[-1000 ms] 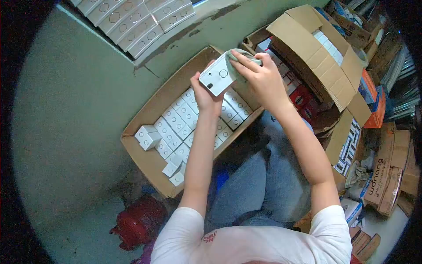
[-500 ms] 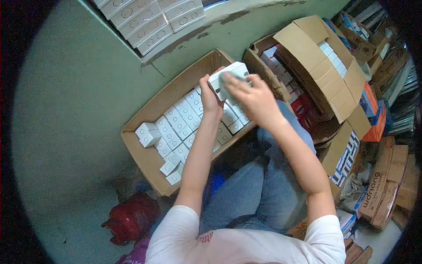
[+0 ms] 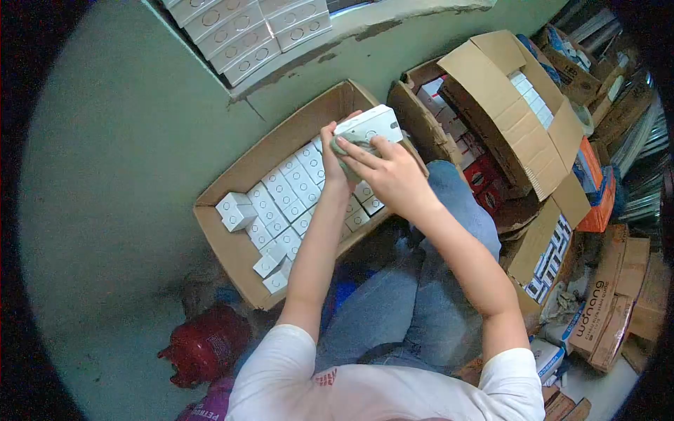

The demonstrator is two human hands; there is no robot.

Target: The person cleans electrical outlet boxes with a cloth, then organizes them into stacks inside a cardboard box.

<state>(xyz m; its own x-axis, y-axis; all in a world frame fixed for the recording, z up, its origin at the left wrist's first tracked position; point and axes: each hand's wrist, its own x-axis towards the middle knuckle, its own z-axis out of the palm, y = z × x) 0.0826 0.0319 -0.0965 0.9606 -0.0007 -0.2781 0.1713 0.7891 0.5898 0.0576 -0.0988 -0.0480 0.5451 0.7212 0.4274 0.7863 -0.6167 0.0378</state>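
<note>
My left hand [image 3: 333, 158] is closed round the near end of a white box [image 3: 379, 124] with a printed circle, holding it tilted above a large cardboard box [image 3: 242, 184]. On the box's upper face, my right hand [image 3: 386, 165] presses a pale greenish cloth [image 3: 344, 146] with its fingers. Below both hands, rows of small white boxes [image 3: 279, 189] with circles on top fill much of the carton. One white box [image 3: 236, 210] stands higher than the others at the carton's left end.
Stacked white boxes [image 3: 242, 42] stand on the window ledge at the top. Open cartons [image 3: 505, 105] lie at the right, beside more cardboard [image 3: 597, 309] and clear tubes. A red gas cylinder [image 3: 207, 344] is at the lower left.
My right hand and the cloth have slid down and left across the white box, uncovering its right part. The held box has shifted slightly right and down.
</note>
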